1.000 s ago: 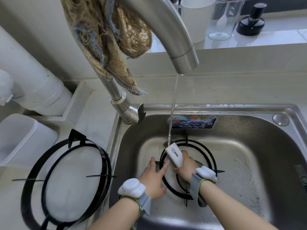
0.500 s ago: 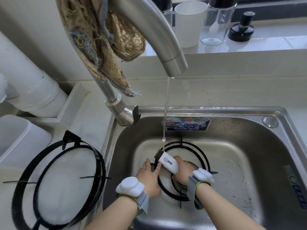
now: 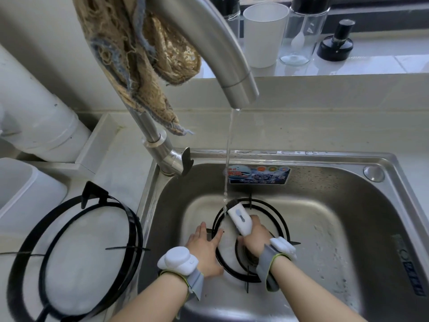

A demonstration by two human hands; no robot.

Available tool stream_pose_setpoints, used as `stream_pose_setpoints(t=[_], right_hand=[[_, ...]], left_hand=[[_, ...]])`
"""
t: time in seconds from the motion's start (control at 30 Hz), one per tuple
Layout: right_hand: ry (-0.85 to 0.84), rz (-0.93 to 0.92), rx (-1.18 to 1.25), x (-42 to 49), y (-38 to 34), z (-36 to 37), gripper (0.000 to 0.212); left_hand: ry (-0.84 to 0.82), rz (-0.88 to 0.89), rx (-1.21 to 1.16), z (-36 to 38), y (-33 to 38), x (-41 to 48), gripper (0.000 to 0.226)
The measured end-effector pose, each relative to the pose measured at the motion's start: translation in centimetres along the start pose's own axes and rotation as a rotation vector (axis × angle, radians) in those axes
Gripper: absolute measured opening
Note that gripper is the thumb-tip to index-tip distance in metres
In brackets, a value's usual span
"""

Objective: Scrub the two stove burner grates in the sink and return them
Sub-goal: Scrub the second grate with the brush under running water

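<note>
Head view: my right grip (image 3: 256, 235) is wrapped round the white handle of the scrub brush (image 3: 239, 217). The dark bristle end points up and left from the grip, right under the water stream (image 3: 228, 159) falling from the faucet (image 3: 209, 43). That grip sits over the middle of the first grate (image 3: 247, 284), which lies flat on the floor of the sink (image 3: 325, 187).

My left grip (image 3: 204, 249) is just left of the right one. Its fingers are straight and spread, pressing flat on that grate's left rim, holding nothing.

The second grate (image 3: 92, 192) is well left of the left grip, outside the sink, flat on the desk (image 3: 111, 163). A frayed tan cloth (image 3: 139, 54) hangs over the faucet neck, far above both grips. A white cup (image 3: 264, 33) and a glass jar (image 3: 304, 36) stand on the ledge behind.
</note>
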State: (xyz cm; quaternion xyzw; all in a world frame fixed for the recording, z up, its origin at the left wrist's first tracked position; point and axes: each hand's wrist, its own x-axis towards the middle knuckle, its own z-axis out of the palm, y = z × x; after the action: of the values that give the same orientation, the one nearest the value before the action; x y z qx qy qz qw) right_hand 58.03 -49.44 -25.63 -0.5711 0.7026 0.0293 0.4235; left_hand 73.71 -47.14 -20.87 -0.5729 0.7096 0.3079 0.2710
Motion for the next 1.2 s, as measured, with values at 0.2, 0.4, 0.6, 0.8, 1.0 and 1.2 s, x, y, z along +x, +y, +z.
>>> stream_pose_setpoints(t=[0.2, 0.4, 0.6, 0.8, 1.0, 1.2], right_hand=[[-0.084, -0.108, -0.172, -0.7, -0.3, 0.5, 0.053], [0.006, -0.042, 0.030, -0.5, -0.8, 0.2, 0.050], [0.027, -0.070, -0.111, 0.3, -1.0, 0.1, 0.049], [-0.038, -0.014, -0.091, -0.4, -1.1, 0.9, 0.041], [-0.035, 0.036, 0.012, -0.1, -0.3, 1.3, 0.048], [-0.095, -0.208, -0.394, 0.3, 1.8, 1.6, 0.054]], left_hand=[[-0.012, -0.007, -0.015, -0.2, 0.1, -0.3, 0.091], [0.001, -0.012, -0.035, -0.3, 0.6, -0.9, 0.090], [-0.004, -0.013, -0.047, -0.2, 0.6, -0.8, 0.090], [-0.006, -0.017, -0.034, -0.3, 0.6, -0.7, 0.090], [-0.003, -0.027, -0.034, -0.2, 0.7, -0.6, 0.089], [-0.008, -0.030, -0.030, -0.1, 0.7, -0.6, 0.090]])
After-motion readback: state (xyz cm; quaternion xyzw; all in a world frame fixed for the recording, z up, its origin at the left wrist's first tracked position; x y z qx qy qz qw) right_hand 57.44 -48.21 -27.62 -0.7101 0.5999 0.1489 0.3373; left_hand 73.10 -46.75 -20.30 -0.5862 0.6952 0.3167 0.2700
